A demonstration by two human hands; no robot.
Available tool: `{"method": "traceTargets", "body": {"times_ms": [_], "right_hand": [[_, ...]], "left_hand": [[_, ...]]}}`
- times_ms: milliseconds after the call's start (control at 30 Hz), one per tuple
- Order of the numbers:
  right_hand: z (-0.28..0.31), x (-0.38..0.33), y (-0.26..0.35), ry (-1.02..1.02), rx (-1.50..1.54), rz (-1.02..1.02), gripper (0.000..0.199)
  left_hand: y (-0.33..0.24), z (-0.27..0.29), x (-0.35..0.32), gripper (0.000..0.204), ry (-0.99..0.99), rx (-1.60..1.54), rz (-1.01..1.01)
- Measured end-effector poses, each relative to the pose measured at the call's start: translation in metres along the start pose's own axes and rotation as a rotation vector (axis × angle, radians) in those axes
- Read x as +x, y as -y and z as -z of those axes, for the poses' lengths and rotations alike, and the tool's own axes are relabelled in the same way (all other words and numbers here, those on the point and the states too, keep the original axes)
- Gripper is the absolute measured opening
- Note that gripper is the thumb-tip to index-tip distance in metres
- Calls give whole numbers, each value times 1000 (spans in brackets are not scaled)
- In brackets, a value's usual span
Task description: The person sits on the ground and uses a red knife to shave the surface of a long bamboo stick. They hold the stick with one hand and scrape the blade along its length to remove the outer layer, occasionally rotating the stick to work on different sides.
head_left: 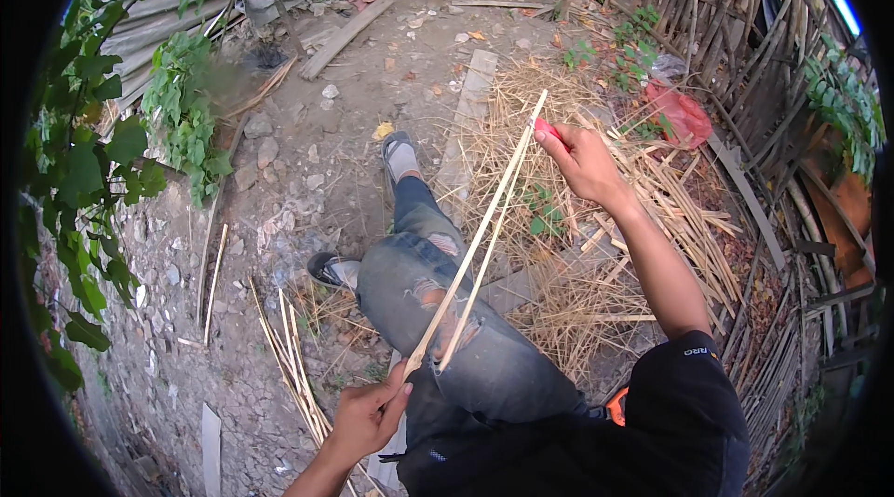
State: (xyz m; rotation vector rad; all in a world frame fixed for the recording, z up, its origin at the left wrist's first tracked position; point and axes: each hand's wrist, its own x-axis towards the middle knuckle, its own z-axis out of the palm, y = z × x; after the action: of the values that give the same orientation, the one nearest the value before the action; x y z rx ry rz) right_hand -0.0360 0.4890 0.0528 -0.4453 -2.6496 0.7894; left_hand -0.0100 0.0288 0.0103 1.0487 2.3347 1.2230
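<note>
A long pale bamboo strip (pixel 477 238) slants across my lap from lower left to upper right. My left hand (pixel 368 415) pinches its lower end between thumb and fingers. My right hand (pixel 583 162) is closed on a red-handled tool (pixel 548 130), most likely a knife, pressed against the strip near its far end. Its blade is too small to make out. From about there a thinner sliver (pixel 477 285) runs apart from the strip, its loose end hanging over my torn jeans (pixel 410 278).
Shavings (pixel 521 106) and a heap of cut strips (pixel 684 208) lie to my right, near a red plastic bag (pixel 678 113) and stick fence (pixel 745 22). More strips (pixel 289 357) lie on my left. Leafy vines (pixel 93 171) hang at far left; a plank (pixel 346 39) lies ahead.
</note>
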Motion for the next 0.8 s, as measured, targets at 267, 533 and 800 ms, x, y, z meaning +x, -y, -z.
{"method": "traceTargets", "body": {"times_ms": [267, 533, 800], "right_hand": [[-9, 43, -67, -294, 118, -224, 68], [27, 36, -158, -362, 475, -434, 59], [-11, -17, -11, -139, 505, -52, 53]], "left_hand": [[10, 1, -12, 33, 54, 3, -3], [23, -11, -39, 36, 28, -152, 78], [-9, -17, 21, 35, -54, -286, 130]]}}
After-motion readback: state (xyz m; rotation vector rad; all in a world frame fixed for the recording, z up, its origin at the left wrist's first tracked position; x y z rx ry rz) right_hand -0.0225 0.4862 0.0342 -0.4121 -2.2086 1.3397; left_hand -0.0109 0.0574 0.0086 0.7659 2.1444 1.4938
